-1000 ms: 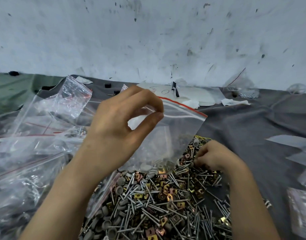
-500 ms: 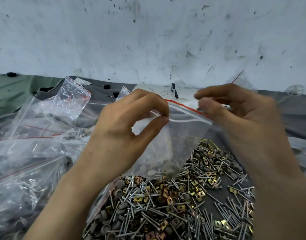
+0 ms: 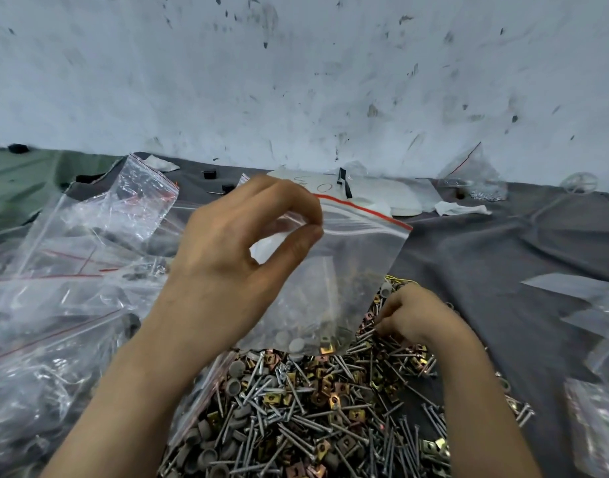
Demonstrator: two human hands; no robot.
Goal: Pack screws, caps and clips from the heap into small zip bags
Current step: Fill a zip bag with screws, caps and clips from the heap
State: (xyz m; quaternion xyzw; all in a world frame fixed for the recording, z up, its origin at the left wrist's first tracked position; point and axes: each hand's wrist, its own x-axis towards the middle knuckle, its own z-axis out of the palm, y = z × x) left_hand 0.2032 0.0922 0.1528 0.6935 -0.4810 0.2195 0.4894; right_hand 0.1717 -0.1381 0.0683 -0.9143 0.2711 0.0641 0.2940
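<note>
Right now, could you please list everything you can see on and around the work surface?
zip bag: one, clear with a red strip, held up at centre, a few pieces at its bottom
screws: many, silver, in the heap at bottom centre
caps: many, grey, mostly on the heap's left side
clips: many, brass-coloured, mixed through the heap
loose bags: a pile, clear, left side
cloth: one, grey, under everything
paper: white, back centre by the wall
wall: white, scuffed, behind
left grip: one hand, pinches the zip bag's top edge
right grip: one hand, fingers curled on the heap's far right part
</note>
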